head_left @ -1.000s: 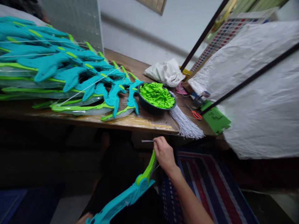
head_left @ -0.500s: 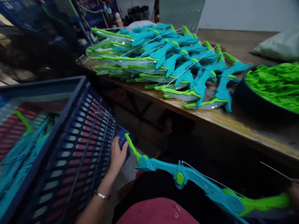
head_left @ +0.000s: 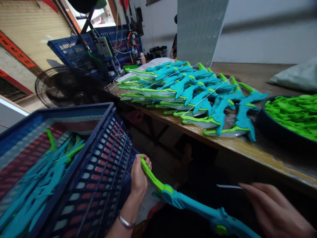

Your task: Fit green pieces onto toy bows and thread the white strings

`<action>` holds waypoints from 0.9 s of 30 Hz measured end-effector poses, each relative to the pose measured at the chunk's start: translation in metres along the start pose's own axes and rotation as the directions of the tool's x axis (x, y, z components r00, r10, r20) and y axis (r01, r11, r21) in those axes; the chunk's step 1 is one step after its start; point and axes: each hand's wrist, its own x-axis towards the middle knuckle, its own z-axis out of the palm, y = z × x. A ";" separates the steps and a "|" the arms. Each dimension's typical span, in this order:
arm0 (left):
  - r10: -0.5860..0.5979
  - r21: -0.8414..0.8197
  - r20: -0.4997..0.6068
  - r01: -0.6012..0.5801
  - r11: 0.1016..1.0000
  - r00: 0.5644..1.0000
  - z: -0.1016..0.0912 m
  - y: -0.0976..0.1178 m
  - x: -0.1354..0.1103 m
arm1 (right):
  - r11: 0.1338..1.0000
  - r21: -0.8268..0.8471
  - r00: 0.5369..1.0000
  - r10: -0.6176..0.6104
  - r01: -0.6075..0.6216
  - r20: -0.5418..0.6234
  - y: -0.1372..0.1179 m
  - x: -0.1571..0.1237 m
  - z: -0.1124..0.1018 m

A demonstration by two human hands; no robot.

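Observation:
My left hand (head_left: 139,178), with a bracelet at the wrist, is closed around the green tip of a teal toy bow (head_left: 193,202). The bow slants down to the right across my lap, and its far end runs out of the bottom of the view. My right hand (head_left: 274,210) is to the right above the bow, slightly blurred, its fingers pinching a white string (head_left: 229,186). Where the string's other end goes cannot be made out.
Many teal and green bows (head_left: 198,89) are piled on the wooden table (head_left: 267,148). At right stands a dark tub (head_left: 279,129) of green parts (head_left: 294,112). A blue crate (head_left: 99,132) holding more bows is at left, with a fan (head_left: 59,86) behind it.
My left hand has gone from open beside the bow's green tip to closed around it. My right hand has come further into view, and the bow has shifted down and right.

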 end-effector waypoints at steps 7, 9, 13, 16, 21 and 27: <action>0.240 -0.115 0.294 -0.215 0.970 0.925 0.023 0.033 -0.051 | 0.813 0.570 0.993 -0.115 0.115 -0.036 -0.133 0.104 0.038; 0.283 -0.191 0.396 -0.222 0.956 0.874 0.024 0.039 -0.060 | 0.759 0.642 0.992 -0.126 0.102 -0.009 -0.154 0.110 0.041; 0.318 -0.277 0.554 -0.189 0.942 0.770 0.027 0.047 -0.069 | 0.739 0.661 0.977 -0.209 0.130 0.042 -0.173 0.102 0.042; 0.310 -0.300 0.602 -0.151 0.942 0.736 0.029 0.048 -0.073 | 0.756 0.637 0.967 -0.246 0.154 0.058 -0.178 0.096 0.041; 0.298 -0.323 0.653 -0.100 0.941 0.696 0.029 0.046 -0.078 | 0.786 0.568 0.952 -0.305 0.242 0.016 -0.180 0.092 0.039; 0.297 -0.301 0.662 -0.119 0.946 0.688 0.025 0.045 -0.079 | 0.802 0.546 0.955 -0.296 0.240 0.015 -0.181 0.090 0.039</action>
